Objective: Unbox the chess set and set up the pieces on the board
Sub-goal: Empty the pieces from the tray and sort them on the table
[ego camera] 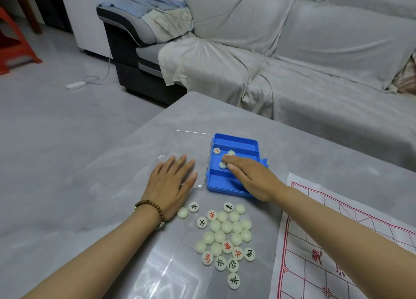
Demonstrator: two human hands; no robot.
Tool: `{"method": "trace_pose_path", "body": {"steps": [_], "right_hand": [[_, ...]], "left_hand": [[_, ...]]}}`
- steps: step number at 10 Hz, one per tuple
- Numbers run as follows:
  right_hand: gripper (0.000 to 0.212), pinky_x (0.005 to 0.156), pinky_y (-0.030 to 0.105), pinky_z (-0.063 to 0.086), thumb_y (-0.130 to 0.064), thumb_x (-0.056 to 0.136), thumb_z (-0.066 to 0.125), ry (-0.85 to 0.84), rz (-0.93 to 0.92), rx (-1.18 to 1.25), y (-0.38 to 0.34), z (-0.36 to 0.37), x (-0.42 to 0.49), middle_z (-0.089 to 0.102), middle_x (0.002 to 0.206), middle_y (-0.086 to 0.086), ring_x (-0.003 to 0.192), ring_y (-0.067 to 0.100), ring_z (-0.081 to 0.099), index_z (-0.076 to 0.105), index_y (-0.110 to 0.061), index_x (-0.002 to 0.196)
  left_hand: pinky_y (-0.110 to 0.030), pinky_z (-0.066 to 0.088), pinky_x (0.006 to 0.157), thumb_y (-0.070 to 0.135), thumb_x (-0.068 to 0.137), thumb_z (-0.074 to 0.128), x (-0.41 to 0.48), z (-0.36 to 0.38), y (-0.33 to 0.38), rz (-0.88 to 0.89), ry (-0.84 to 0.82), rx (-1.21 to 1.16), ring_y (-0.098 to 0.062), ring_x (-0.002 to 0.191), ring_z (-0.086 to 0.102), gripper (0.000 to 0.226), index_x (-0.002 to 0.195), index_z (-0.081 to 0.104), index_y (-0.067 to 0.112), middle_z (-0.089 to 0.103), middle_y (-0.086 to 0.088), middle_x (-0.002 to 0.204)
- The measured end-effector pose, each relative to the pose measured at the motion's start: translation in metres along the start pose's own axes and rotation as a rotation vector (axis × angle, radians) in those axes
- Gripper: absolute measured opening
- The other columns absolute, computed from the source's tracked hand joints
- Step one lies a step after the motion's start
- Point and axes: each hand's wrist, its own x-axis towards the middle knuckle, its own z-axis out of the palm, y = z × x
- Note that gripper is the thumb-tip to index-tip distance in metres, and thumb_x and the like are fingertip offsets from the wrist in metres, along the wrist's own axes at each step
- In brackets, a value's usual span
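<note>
pieces [225,235] lay heaped on desk [315,145] by board [315,249], none placed yet | L hand [173,181] lay flat, fingers straight, on lid [180,141], prob. steadying box [236,140] | R hand [247,175] reached in box over last pieces [217,151], grip unclear

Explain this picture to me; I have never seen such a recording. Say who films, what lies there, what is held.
No machine here: one camera worn on a person's head looks down at their two bare hands. The left hand lies flat on the clear lid. The right hand reaches into the blue tray, fingers on the few pieces there; whether it pinches one is unclear. A heap of round white pieces lies on the grey table, beside the red-lined paper board.
</note>
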Motion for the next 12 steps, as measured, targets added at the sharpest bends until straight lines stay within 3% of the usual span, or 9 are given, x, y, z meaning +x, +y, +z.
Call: {"method": "trace_pose_path", "body": {"steps": [1, 2, 3, 4, 6, 7, 9, 11, 12], "right_hand": [[0.037, 0.101, 0.025, 0.038, -0.034, 0.099, 0.042, 0.129, 0.041, 0.113, -0.003, 0.001, 0.011, 0.052, 0.133, -0.01, 0.122, 0.007, 0.047, 0.048, -0.026, 0.135], [0.034, 0.097, 0.028, 0.042, -0.029, 0.089, 0.063, 0.073, 0.108, 0.17, -0.003, -0.006, 0.029, 0.058, 0.121, -0.006, 0.113, 0.01, 0.052, 0.06, -0.024, 0.123], [0.026, 0.095, 0.032, 0.045, -0.025, 0.081, 0.072, -0.008, 0.095, 0.122, -0.002, -0.009, 0.04, 0.063, 0.114, -0.005, 0.105, 0.013, 0.055, 0.07, -0.025, 0.107], [0.016, 0.084, 0.034, 0.049, -0.021, 0.078, 0.075, 0.043, 0.069, 0.148, -0.004, -0.008, 0.042, 0.064, 0.098, -0.002, 0.086, 0.014, 0.056, 0.073, -0.025, 0.094], [0.019, 0.079, 0.034, 0.05, -0.024, 0.079, 0.075, 0.082, 0.076, 0.123, -0.002, -0.009, 0.038, 0.061, 0.093, 0.001, 0.082, 0.017, 0.056, 0.071, -0.021, 0.097], [0.018, 0.076, 0.026, 0.047, -0.025, 0.081, 0.072, 0.046, 0.073, 0.077, -0.004, -0.013, 0.038, 0.059, 0.093, -0.002, 0.081, 0.014, 0.054, 0.07, -0.02, 0.098], [0.012, 0.075, 0.026, 0.05, -0.016, 0.086, 0.066, 0.043, 0.098, 0.072, -0.009, -0.014, 0.037, 0.063, 0.095, 0.002, 0.084, 0.017, 0.061, 0.067, -0.013, 0.098], [0.01, 0.064, 0.013, 0.042, -0.013, 0.085, 0.065, 0.12, 0.167, 0.067, 0.004, -0.014, 0.033, 0.061, 0.094, -0.004, 0.072, 0.008, 0.053, 0.068, -0.014, 0.095], [0.013, 0.07, 0.018, 0.042, -0.016, 0.085, 0.067, 0.151, 0.189, 0.047, 0.008, -0.016, 0.029, 0.059, 0.094, -0.005, 0.079, 0.012, 0.056, 0.069, -0.014, 0.097]], "left_hand": [[-0.03, 0.001, 0.115, 0.073, 0.066, -0.026, 0.0, -0.001, 0.001, -0.001, -0.002, 0.002, -0.01, 0.143, 0.005, 0.098, 0.146, 0.015, 0.036, 0.012, 0.012, 0.155], [-0.03, 0.001, 0.115, 0.066, 0.074, -0.014, 0.0, -0.001, 0.002, -0.005, -0.004, -0.01, -0.01, 0.143, 0.005, 0.084, 0.146, 0.016, 0.036, 0.013, 0.012, 0.155], [-0.03, 0.002, 0.116, 0.064, 0.076, -0.011, 0.0, -0.001, 0.002, -0.009, 0.0, -0.021, -0.01, 0.143, 0.006, 0.08, 0.146, 0.018, 0.036, 0.014, 0.012, 0.155], [-0.03, 0.002, 0.116, 0.064, 0.076, -0.01, 0.0, 0.0, 0.001, -0.01, 0.003, -0.026, -0.009, 0.143, 0.006, 0.08, 0.145, 0.019, 0.036, 0.014, 0.012, 0.155], [-0.03, 0.002, 0.116, 0.063, 0.076, -0.011, 0.001, 0.001, 0.001, -0.006, 0.001, -0.017, -0.009, 0.143, 0.006, 0.08, 0.145, 0.017, 0.036, 0.014, 0.012, 0.155], [-0.03, 0.002, 0.116, 0.063, 0.077, -0.011, 0.0, 0.001, 0.0, -0.006, 0.005, -0.021, -0.009, 0.143, 0.006, 0.079, 0.145, 0.018, 0.036, 0.014, 0.012, 0.155], [-0.031, 0.003, 0.117, 0.063, 0.077, -0.01, 0.0, 0.001, 0.001, -0.005, 0.004, -0.024, -0.01, 0.143, 0.007, 0.08, 0.145, 0.019, 0.035, 0.015, 0.012, 0.155], [-0.03, 0.002, 0.116, 0.064, 0.077, -0.008, 0.0, 0.001, -0.001, 0.007, -0.009, -0.031, -0.01, 0.143, 0.006, 0.08, 0.146, 0.019, 0.035, 0.015, 0.012, 0.155], [-0.031, 0.005, 0.116, 0.067, 0.077, -0.002, -0.001, -0.002, 0.001, -0.005, 0.0, -0.108, -0.01, 0.142, 0.012, 0.08, 0.144, 0.025, 0.033, 0.021, 0.011, 0.153]]}}
